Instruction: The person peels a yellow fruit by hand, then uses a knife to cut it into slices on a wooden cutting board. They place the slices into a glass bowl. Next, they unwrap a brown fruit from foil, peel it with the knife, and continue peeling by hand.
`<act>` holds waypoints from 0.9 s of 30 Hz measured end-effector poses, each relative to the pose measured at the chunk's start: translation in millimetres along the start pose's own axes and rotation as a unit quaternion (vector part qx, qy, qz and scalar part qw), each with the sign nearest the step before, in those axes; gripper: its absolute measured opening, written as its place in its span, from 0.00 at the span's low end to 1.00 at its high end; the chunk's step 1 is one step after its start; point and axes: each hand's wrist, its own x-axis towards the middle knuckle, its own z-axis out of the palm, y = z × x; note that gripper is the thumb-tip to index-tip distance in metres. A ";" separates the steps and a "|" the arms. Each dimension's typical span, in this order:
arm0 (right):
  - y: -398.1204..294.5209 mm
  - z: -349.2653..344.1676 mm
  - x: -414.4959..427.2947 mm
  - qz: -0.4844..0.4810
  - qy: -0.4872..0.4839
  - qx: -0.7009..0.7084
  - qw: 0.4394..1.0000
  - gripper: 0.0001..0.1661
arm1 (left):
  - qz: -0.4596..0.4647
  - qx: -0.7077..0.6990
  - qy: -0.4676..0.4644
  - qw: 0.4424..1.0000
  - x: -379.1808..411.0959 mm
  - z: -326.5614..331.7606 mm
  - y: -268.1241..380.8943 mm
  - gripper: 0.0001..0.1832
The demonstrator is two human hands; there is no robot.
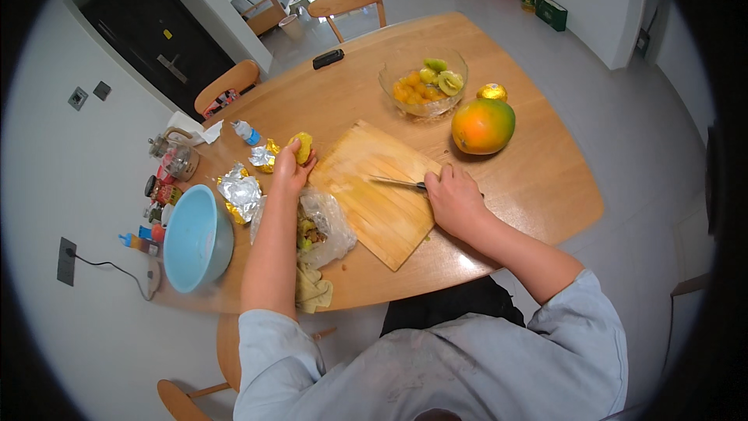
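Note:
My left hand (295, 164) holds a yellow piece of fruit (303, 148) off the left edge of a wooden cutting board (374, 210). In my right hand (454, 199) is the black handle of a knife (397, 181); its blade points left over the board. Below my left hand, a clear plastic bag (333, 228) holds scraps and peel, partly hidden by my forearm. Beyond the board stands a glass bowl (392, 93) with orange fruit pieces and cut kiwifruit. A large orange-and-green fruit (482, 126), perhaps a mango or papaya, lies to its right.
Gold foil wrappers (239, 190), a small blue-labelled bottle (245, 133) and a light-blue basin (198, 240) are at left. A glass pitcher (180, 161) and jars line the wall. A gold-wrapped item (492, 92), a black object (328, 59) and a cloth (314, 288) lie on the table.

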 end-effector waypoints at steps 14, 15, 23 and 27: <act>30.1 -52.1 -44.7 0.091 -0.024 0.116 0.989 0.16 | 0.056 0.028 -0.196 0.979 -135.8 86.8 -1.8 0.17; 33.8 -52.6 -46.5 0.100 -0.024 0.126 0.987 0.16 | 0.052 0.024 -0.218 0.974 -145.8 93.3 -9.1 0.17; 29.8 -46.7 -28.8 0.125 -0.043 0.303 0.944 0.19 | -0.018 -0.068 -0.217 0.974 -199.0 94.9 -74.2 0.17; 29.3 -42.3 -11.5 0.105 -0.048 0.328 0.938 0.19 | -0.023 -0.032 -0.196 0.980 -200.9 85.6 -88.2 0.18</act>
